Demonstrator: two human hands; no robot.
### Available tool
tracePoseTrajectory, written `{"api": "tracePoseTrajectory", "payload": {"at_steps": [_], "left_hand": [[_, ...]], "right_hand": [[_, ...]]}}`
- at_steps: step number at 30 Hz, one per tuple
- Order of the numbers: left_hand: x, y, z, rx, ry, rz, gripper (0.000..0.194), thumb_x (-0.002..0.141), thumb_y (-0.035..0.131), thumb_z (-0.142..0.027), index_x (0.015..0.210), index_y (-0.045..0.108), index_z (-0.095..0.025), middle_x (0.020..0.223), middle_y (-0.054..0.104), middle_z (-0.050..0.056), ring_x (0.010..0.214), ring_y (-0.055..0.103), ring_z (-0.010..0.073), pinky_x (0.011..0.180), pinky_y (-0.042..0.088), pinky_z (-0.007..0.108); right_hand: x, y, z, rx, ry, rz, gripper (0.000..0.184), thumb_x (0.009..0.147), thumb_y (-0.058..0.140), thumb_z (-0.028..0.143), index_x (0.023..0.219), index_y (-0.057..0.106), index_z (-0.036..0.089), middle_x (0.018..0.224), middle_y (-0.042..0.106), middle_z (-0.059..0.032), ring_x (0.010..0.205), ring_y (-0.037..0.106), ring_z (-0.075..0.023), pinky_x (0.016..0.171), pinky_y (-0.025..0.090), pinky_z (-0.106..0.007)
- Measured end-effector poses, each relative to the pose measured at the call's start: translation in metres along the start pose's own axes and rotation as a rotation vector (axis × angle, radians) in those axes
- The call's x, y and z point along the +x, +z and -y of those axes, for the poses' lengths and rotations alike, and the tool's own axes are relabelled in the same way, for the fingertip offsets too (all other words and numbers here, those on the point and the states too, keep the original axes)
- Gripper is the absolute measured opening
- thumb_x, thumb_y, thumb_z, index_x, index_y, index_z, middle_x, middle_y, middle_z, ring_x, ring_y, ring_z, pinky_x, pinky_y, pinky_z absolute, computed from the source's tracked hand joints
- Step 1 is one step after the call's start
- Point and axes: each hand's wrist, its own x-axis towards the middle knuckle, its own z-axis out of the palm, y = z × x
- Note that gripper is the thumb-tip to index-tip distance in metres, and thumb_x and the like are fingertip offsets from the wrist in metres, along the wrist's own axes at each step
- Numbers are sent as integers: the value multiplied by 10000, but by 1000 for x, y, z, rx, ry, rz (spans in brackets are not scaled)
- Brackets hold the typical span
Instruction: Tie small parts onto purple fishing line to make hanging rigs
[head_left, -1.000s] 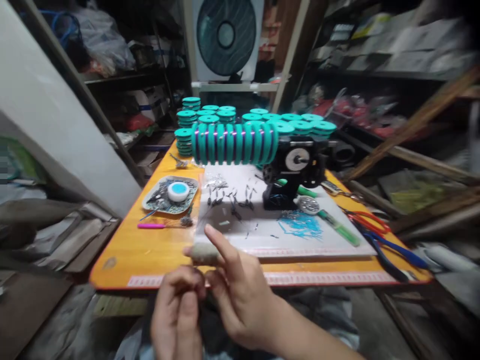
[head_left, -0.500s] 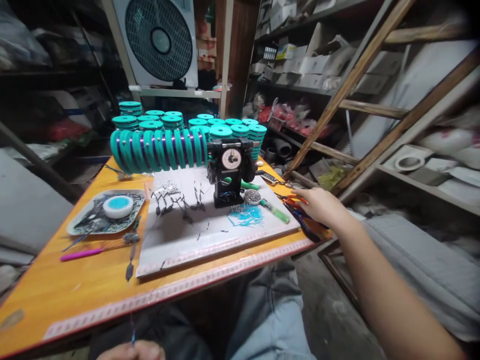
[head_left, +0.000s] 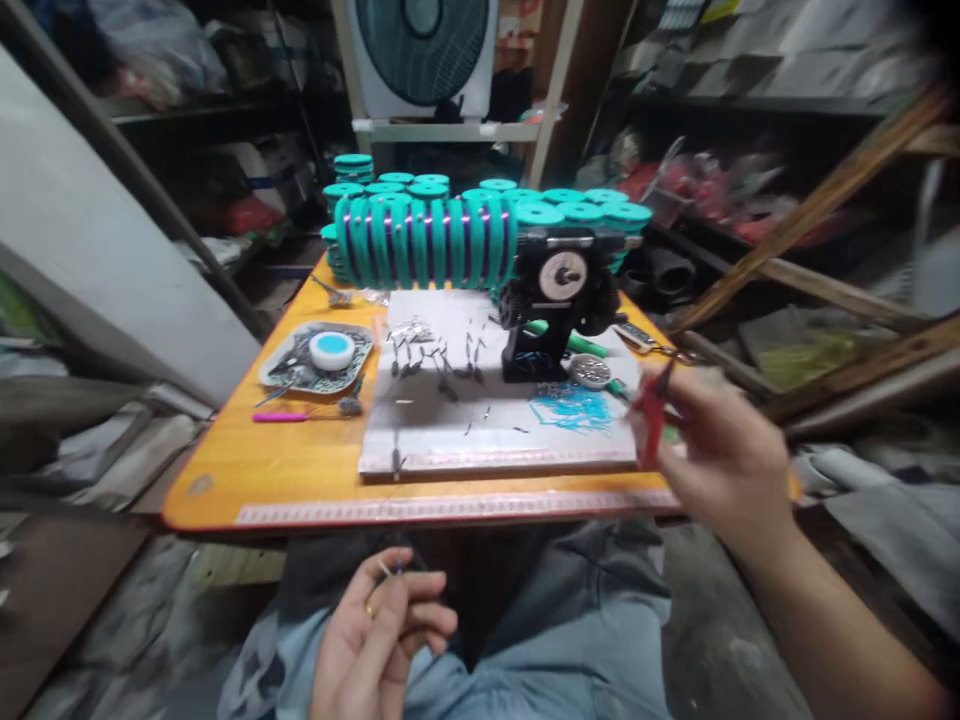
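My left hand [head_left: 382, 630] is low over my lap, fingers pinched on a thin line [head_left: 396, 520] that runs up to a small dark weight [head_left: 395, 460] at the white board's [head_left: 495, 445] front edge. My right hand [head_left: 724, 455] is raised at the right end of the orange table [head_left: 262, 475], closed around red-handled pliers [head_left: 654, 415], blurred by motion. Behind the board stands a black winding machine [head_left: 551, 305] carrying a row of teal spools [head_left: 424, 240].
Stacks of teal spools [head_left: 570, 205] stand at the table's back. A tray [head_left: 315, 360] with a white-and-blue reel, a pink pen [head_left: 279, 417], a blue pile of bits [head_left: 574, 408] and small dark weights [head_left: 431, 360] lie on the table. Shelves and wooden beams crowd both sides.
My right hand reached to the tools at the table's right edge and came back up holding the red-handled pliers. The camera swung right, then back to centre. My left hand stayed low with the line.
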Motion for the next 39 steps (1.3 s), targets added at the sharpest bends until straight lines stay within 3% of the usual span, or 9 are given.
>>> {"api": "tracePoseTrajectory", "payload": {"at_steps": [3, 6, 10, 13, 20, 35, 39], "left_hand": [[2, 0, -2, 0, -45, 47, 437, 618, 890, -410, 844, 634, -138, 663, 738, 41, 464, 658, 135, 423, 470, 188], [2, -1, -2, 27, -41, 68, 398, 680, 842, -449, 812, 639, -133, 572, 687, -2, 378, 596, 89, 390, 408, 155], [2, -1, 0, 83, 20, 66, 372, 725, 803, -470, 812, 655, -140, 553, 683, -17, 369, 600, 83, 399, 420, 152], [2, -2, 0, 101, 51, 71, 357, 732, 797, -471, 814, 671, -147, 541, 680, -24, 373, 604, 84, 408, 439, 157], [1, -1, -2, 107, 66, 61, 356, 722, 804, -481, 785, 683, -151, 505, 665, -36, 349, 581, 59, 392, 402, 124], [0, -1, -3, 150, 64, 69, 350, 728, 794, -484, 786, 686, -155, 519, 659, -28, 359, 583, 79, 398, 427, 156], [-1, -1, -4, 132, 63, 68, 343, 735, 791, -477, 787, 681, -158, 521, 661, -27, 363, 590, 80, 400, 414, 150]], "right_hand": [[-37, 18, 63, 177, -26, 437, 473, 835, 613, 114, 1267, 609, 305, 868, 648, -14, 736, 661, -145, 692, 586, -233], [-69, 40, 97, 333, -4, 643, 526, 780, 678, 104, 1272, 611, 276, 952, 643, -43, 802, 668, -157, 708, 589, -223], [-94, 64, 101, 383, -17, 613, 483, 850, 598, 98, 1308, 602, 253, 865, 611, -40, 717, 648, -148, 636, 570, -229], [-100, 71, 100, 370, -11, 588, 464, 862, 571, 88, 1299, 609, 239, 879, 609, -52, 700, 651, -149, 616, 566, -237], [-100, 71, 101, 400, 6, 598, 507, 872, 546, 91, 1345, 565, 273, 913, 603, -48, 747, 671, -154, 669, 578, -247], [-88, 70, 105, 473, 24, 566, 444, 832, 605, 88, 1235, 663, 267, 840, 658, -48, 695, 677, -167, 589, 567, -226], [-87, 64, 108, 513, 120, 563, 430, 832, 618, 94, 1206, 652, 302, 909, 690, -39, 665, 680, -150, 576, 573, -210]]}}
